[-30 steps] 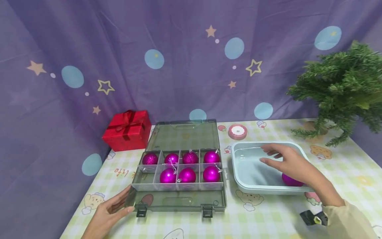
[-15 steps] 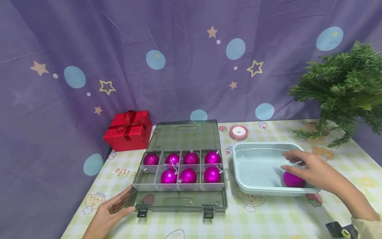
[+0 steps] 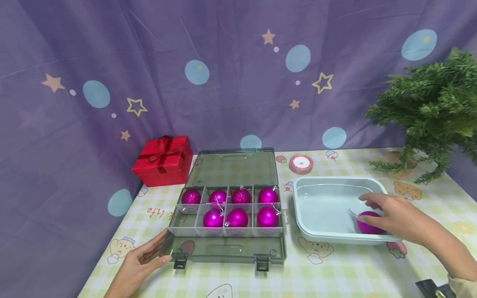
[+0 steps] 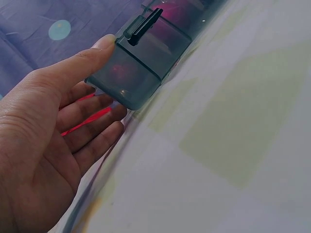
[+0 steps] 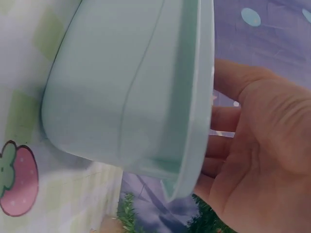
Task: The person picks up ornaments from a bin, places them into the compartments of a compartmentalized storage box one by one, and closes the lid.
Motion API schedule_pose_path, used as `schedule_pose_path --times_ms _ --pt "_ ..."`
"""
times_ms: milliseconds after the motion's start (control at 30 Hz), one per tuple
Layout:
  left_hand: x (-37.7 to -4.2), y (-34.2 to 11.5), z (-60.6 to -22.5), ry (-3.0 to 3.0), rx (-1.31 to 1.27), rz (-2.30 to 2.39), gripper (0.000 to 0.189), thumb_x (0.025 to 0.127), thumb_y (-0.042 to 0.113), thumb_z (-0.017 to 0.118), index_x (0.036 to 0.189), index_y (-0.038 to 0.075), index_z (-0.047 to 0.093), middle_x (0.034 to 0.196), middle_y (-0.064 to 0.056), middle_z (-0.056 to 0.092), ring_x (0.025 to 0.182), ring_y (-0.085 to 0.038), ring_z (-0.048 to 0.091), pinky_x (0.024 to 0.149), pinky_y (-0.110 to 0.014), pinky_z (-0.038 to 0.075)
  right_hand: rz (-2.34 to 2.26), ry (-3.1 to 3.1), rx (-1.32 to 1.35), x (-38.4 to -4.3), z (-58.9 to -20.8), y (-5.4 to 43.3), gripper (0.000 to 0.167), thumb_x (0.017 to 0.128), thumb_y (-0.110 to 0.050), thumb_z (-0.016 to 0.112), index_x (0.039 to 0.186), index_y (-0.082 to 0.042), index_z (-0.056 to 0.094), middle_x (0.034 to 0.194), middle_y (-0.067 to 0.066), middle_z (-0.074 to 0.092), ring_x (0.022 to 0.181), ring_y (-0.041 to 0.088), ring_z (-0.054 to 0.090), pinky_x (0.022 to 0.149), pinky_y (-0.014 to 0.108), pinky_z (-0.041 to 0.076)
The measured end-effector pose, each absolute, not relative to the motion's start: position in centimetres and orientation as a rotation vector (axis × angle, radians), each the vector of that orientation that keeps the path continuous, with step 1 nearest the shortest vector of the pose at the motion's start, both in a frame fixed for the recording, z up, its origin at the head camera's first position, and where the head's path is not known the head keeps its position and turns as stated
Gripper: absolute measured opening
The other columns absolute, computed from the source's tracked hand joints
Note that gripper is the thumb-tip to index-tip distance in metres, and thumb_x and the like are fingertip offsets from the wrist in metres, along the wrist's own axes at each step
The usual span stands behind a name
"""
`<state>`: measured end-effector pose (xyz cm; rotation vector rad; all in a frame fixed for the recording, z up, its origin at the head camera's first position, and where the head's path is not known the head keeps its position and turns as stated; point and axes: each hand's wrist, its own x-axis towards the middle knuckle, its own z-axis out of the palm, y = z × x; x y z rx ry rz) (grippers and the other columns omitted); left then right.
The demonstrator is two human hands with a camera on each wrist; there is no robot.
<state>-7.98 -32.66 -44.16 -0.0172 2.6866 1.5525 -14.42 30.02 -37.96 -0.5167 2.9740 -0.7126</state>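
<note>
My left hand (image 3: 136,263) is at the near left corner of a translucent grey-green divided box (image 3: 225,250), lid laid back. Its thumb touches the front edge near a latch, and relaxed fingers (image 4: 92,128) lie along the side. Several shiny magenta Christmas baubles (image 3: 237,218), some glittery, sit in the compartments. On the right, my right hand (image 3: 404,217) reaches over the rim of a pale blue plastic tub (image 3: 316,236). Its thumb overlaps a magenta bauble (image 3: 369,223) in the tub, fingers spread above it. The tub wall hides that bauble in the right wrist view.
A red gift box (image 3: 164,163) with a ribbon stands back left. Behind the tub lies a ribbon roll (image 3: 301,164). A small artificial Christmas tree (image 3: 428,107) rises at the back right. A purple curtain (image 3: 231,103) hangs behind the checked tablecloth (image 3: 320,277).
My right hand has moved right and down from over the middle of the tub to the bauble at its near right corner. My left hand stays at the box corner.
</note>
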Motion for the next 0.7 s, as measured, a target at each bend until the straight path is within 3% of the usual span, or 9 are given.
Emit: schedule_pose_path --times_ms 133,333,500,567,700 --pt "-8.0 -32.6 -44.0 2.683 -0.021 1.547 0.066 0.095 0.025 0.079 0.153 0.007 0.052 0.151 -0.01 0.052 0.128 -0.008 0.053 0.099 -0.016 0.048 -0.605 2.96 -0.533 -14.6 -37.8 30.0 0.058 0.087 -0.027 0.085 0.128 0.009 0.064 0.109 0.021 0.073 0.103 0.044 0.068 0.082 0.06 0.058" --pt "-8.1 -32.7 -44.1 2.675 -0.039 1.561 0.067 0.094 0.025 0.08 0.153 0.007 0.052 0.151 -0.009 0.052 0.125 -0.002 0.052 0.099 -0.016 0.048 -0.491 2.953 -0.533 -14.9 -37.7 29.9 0.061 0.084 -0.022 0.088 0.127 0.013 0.062 0.106 0.02 0.072 0.099 0.042 0.068 0.078 0.056 0.059" --pt "-8.2 -32.7 -44.2 2.673 -0.049 1.542 0.068 0.094 0.026 0.08 0.153 0.008 0.051 0.152 -0.01 0.052 0.132 -0.018 0.053 0.099 -0.017 0.048 -0.426 2.902 -0.517 -15.3 -37.4 29.8 0.066 0.083 -0.023 0.089 0.129 0.016 0.06 0.107 0.021 0.07 0.101 0.045 0.066 0.08 0.057 0.057" --pt "-8.2 -32.7 -44.2 2.672 -0.051 1.534 0.068 0.095 0.027 0.079 0.154 0.008 0.051 0.152 -0.011 0.051 0.134 -0.025 0.051 0.099 -0.017 0.048 -0.417 2.877 -0.521 -15.4 -37.3 29.9 0.066 0.083 -0.021 0.088 0.129 0.016 0.059 0.103 0.016 0.07 0.098 0.041 0.067 0.079 0.055 0.058" --pt "-8.2 -32.7 -44.1 2.678 -0.059 1.522 0.068 0.095 0.027 0.079 0.154 0.009 0.051 0.152 -0.01 0.051 0.134 -0.023 0.051 0.099 -0.017 0.048 -0.419 2.845 -0.53 -15.6 -37.2 29.9 0.06 0.085 -0.017 0.086 0.129 0.015 0.059 0.096 0.004 0.068 0.091 0.028 0.067 0.076 0.05 0.058"
